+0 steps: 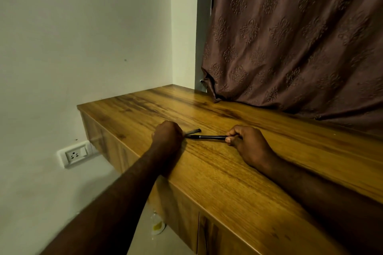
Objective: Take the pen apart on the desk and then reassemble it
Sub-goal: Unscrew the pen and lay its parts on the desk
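two bare hands work low over a wooden worktop (217, 172) that runs along a pale wall. the right hand (246, 145) is closed around the end of a slim black pen body (207, 137), thumb and fingers pinching it so the barrel lies nearly level just above the wood, its pointed tip aimed toward the left hand (167, 134). the left hand is curled into a loose fist, back of the hand toward the camera, so its fingers are hidden; a short dark piece (194, 131), blurred, sticks out from its right side and seems to be held there, though the grip itself cannot be seen. that piece sits just beyond the pen tip, the two close but apart. a brown patterned curtain (300, 37) hangs down onto the far edge of the worktop. a white wall socket (75, 154) sits low on the wall at left.
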A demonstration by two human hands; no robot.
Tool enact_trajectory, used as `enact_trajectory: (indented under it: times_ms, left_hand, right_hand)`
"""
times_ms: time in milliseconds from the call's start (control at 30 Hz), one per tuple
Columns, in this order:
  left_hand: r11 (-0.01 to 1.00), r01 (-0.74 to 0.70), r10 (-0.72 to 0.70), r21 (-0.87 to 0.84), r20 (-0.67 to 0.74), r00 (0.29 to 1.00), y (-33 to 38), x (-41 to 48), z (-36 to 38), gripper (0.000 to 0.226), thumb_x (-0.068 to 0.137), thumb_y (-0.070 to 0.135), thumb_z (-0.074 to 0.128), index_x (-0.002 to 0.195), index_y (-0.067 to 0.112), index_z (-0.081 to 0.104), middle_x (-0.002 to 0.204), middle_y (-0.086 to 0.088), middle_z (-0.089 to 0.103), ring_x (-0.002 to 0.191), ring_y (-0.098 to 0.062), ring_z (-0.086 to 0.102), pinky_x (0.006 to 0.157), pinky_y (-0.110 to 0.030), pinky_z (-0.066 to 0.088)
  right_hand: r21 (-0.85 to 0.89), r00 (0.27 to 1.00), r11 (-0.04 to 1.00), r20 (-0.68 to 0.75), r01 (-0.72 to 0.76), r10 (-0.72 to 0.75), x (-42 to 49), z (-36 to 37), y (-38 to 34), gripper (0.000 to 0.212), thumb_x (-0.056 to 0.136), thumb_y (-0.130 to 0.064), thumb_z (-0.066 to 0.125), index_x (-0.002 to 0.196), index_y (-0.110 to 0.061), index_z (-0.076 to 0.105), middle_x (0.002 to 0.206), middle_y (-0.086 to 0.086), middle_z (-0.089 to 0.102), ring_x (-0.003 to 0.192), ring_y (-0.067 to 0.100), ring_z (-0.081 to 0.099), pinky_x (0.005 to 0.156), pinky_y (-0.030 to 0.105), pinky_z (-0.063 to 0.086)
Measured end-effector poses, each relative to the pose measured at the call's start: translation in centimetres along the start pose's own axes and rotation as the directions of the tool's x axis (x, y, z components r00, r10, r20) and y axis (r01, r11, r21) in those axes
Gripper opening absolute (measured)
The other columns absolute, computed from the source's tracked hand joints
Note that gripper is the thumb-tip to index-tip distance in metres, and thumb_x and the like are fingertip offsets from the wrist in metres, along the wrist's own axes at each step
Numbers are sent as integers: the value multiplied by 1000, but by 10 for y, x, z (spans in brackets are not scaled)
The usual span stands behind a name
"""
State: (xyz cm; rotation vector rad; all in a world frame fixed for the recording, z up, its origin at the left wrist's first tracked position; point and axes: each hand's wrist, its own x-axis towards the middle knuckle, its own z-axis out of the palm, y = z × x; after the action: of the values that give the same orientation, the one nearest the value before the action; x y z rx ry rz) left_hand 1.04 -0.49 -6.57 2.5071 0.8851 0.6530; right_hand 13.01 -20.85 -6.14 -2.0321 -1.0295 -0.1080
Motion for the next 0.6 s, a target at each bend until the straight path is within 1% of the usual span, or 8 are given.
enact_trajectory:
  times_ms: [100, 200, 267, 333, 400, 467, 533, 600]
  left_hand:
    - [999, 28, -29, -30, -40, 999, 1, 0, -2, 15, 85, 26, 68, 87, 12, 74, 89, -13, 72, 84, -28, 65, 70, -31, 47]
    - [999, 42, -43, -19, -61, 997, 2, -3, -3, 15, 84, 23, 69, 88, 10, 74, 89, -13, 71, 85, -29, 66, 73, -33, 50]
    - [999, 23, -25, -32, -75, 997, 3, -5, -4, 15, 83, 23, 70, 87, 9, 73, 88, -14, 71, 84, -29, 66, 72, -32, 50]
    - [997, -3, -4, -75, -97, 995, 2, -7, -5, 15, 82, 22, 72, 87, 8, 72, 88, -14, 71, 85, -29, 66, 73, -31, 49]
    - [990, -28, 12, -139, -112, 994, 1, -10, -6, 13, 80, 20, 74, 88, 10, 70, 91, -13, 70, 86, -27, 65, 74, -29, 47]
    - [982, -87, 68, -170, -117, 991, 2, -12, -6, 13, 79, 18, 74, 89, 13, 67, 94, -11, 67, 87, -25, 63, 73, -26, 45]
    - [976, -168, 154, -140, -105, 982, 5, -14, -3, 16, 78, 16, 73, 92, 12, 65, 99, -12, 63, 90, -26, 61, 74, -25, 41]
    - [967, -245, 241, -68, -67, 968, 9, -15, 1, 18, 79, 16, 72, 94, 10, 64, 101, -13, 60, 91, -28, 59, 74, -27, 40]
  right_hand:
    - [-7, 1000, 1000, 20, 16, -16, -1, -1, -1, 7, 84, -15, 69, 86, -20, 74, 83, 0, 72, 81, 16, 65, 73, 32, 50]
    - [-14, 999, 1000, 33, 4, -4, -1, -1, -3, 11, 84, -14, 70, 93, -17, 76, 92, 1, 74, 88, 14, 65, 81, 30, 51]
    - [-27, 999, 1000, 39, -7, 8, 0, -1, -4, 16, 86, -14, 68, 100, -15, 75, 97, 3, 74, 91, 16, 65, 85, 35, 53]
    - [-54, 999, 999, 48, -6, 8, -1, 1, -5, 20, 89, -13, 64, 106, -16, 73, 99, 5, 74, 91, 20, 66, 84, 40, 54]
    - [-77, 998, 997, 57, 1, 3, -1, 2, -6, 22, 91, -12, 61, 109, -17, 72, 101, 7, 73, 92, 23, 66, 85, 42, 54]
    - [-73, 999, 997, 48, 3, 1, -2, 2, -6, 23, 91, -11, 60, 110, -18, 71, 100, 6, 73, 92, 24, 66, 84, 43, 54]
    - [-47, 999, 999, 32, 8, -6, -2, 1, -6, 23, 91, -10, 59, 109, -19, 70, 95, 3, 73, 90, 24, 67, 81, 41, 55]
    - [-19, 999, 1000, 31, 14, -13, -2, 1, -4, 21, 90, -10, 61, 107, -19, 69, 83, -4, 70, 83, 15, 66, 76, 32, 54]
